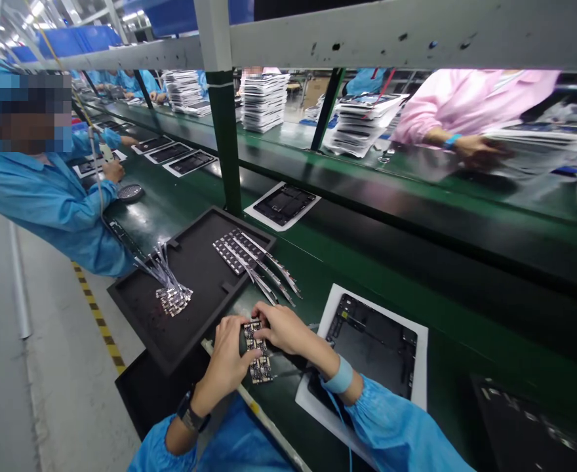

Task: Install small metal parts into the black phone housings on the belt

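Lower centre of the frame: the left hand [227,347] and right hand [284,328], fingers curled, are both closed on a circuit-board panel [261,370] — a narrow, rigid strip of repeated units — above the green, smooth counter [313,262]. At centre left, a matte black tray [170,341] bears pale, ribbon-like strips [174,298]. The right forearm partly hides a flat, dark housing [377,354]; the fingers cover the panel's upper part. The lower-right panel-like object [529,419] is shadowed and indistinct.
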`<action>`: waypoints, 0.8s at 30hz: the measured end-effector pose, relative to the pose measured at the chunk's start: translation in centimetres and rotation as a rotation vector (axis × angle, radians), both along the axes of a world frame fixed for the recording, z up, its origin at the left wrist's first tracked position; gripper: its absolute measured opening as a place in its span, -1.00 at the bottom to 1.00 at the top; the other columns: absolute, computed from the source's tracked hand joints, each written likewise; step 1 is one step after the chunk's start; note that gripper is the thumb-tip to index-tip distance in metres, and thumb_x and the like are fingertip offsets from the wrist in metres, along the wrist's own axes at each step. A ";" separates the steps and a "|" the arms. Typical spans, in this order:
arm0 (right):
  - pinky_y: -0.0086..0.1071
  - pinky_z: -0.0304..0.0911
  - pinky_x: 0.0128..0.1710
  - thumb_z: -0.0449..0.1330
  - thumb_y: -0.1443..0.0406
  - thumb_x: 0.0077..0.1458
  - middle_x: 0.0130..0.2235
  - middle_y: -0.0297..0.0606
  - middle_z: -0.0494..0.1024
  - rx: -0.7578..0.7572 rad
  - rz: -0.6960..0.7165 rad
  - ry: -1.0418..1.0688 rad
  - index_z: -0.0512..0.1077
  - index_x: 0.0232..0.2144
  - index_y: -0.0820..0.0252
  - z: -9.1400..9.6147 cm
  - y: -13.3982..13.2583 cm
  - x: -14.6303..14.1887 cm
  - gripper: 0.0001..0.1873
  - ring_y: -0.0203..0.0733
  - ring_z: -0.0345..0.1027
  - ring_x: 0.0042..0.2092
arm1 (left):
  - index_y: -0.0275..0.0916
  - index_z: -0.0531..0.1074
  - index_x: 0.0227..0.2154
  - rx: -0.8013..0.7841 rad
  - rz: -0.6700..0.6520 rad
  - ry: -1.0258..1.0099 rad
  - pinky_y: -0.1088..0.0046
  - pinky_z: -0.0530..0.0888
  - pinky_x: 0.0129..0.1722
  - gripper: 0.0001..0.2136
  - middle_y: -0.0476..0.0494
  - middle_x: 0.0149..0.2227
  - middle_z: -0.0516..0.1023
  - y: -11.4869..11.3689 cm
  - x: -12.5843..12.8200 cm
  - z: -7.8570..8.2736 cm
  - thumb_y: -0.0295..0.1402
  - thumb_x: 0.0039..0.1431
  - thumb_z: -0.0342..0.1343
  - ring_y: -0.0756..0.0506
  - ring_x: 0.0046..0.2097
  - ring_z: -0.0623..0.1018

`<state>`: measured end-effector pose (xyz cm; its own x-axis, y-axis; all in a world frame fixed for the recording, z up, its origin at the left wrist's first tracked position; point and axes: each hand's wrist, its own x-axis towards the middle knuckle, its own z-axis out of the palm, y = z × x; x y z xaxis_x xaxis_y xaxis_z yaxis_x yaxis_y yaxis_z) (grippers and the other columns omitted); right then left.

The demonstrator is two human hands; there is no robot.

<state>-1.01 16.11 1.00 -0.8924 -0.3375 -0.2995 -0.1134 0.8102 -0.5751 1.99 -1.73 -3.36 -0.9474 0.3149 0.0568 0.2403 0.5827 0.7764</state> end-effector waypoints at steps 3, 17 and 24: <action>-0.41 0.08 -0.30 0.37 0.32 0.10 -0.33 -0.34 0.58 -0.043 0.006 0.013 0.49 -0.23 0.16 0.1 0.1 0.1 -0.82 -0.19 0.43 -0.24 | -0.21 0.51 -0.15 0.089 -0.029 -0.154 0.29 0.43 -0.15 -0.77 -0.12 -0.30 0.54 -0.2 -1.4 0.8 -0.38 0.13 0.11 -0.16 -0.22 0.50; -0.44 0.00 -0.39 0.29 0.42 0.15 -0.45 -0.35 0.47 -0.176 0.094 0.194 0.40 -0.49 0.20 -2.1 1.1 0.0 -0.80 -0.25 0.30 -0.38 | -0.21 0.42 -0.50 -0.035 -0.013 -0.091 0.39 0.34 -0.28 -0.86 -0.05 -0.44 0.46 1.0 -2.2 1.2 -0.51 0.14 0.07 -0.11 -0.33 0.47; -0.43 0.05 -0.37 0.20 0.45 0.19 -0.43 -0.34 0.40 -0.232 0.120 0.276 0.31 -0.49 0.16 -3.2 1.3 0.5 -0.76 -0.24 0.26 -0.38 | -0.21 0.37 -0.53 -0.066 -0.016 -0.024 0.38 0.35 -0.29 -0.82 -0.05 -0.45 0.44 1.3 -2.1 1.2 -0.54 0.16 0.06 -0.11 -0.32 0.47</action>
